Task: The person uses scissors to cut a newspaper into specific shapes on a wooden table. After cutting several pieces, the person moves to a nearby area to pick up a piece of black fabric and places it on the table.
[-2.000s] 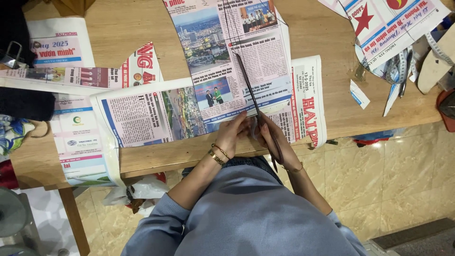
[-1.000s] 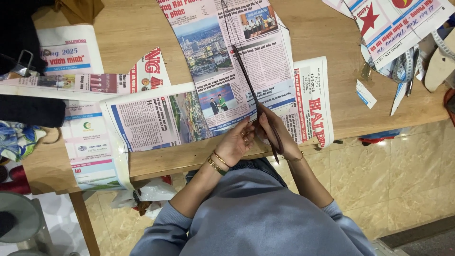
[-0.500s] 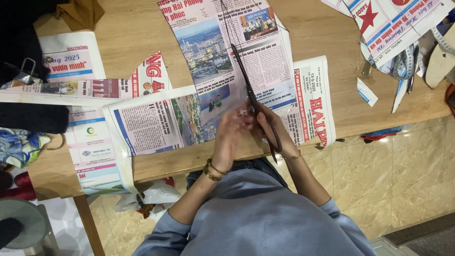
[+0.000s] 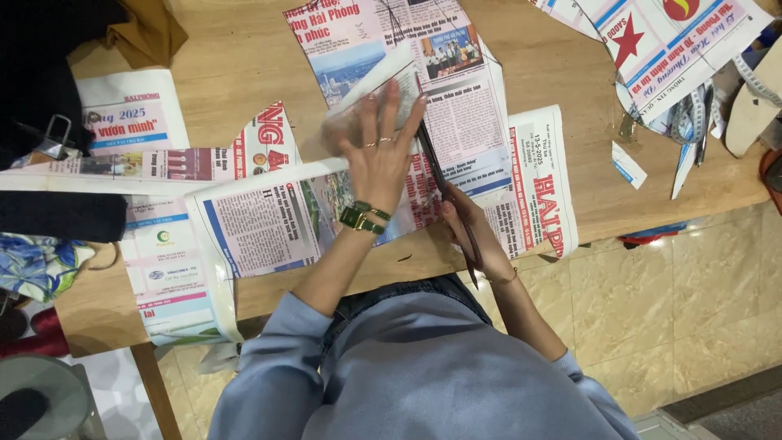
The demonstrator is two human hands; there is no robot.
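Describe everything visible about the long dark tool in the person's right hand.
The long dark tool is thin, stiff and blackish, possibly metal. It lies slanted across the newspaper sheet, its far tip beside the left hand's fingertips, its near end past the wooden table's edge. The right hand grips its lower half. Whether it is scissors or a blade cannot be told.

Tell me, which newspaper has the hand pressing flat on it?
The middle newspaper, the one with photos that the scissors are cutting. The left hand lies spread on it; the other sheets around lie untouched.
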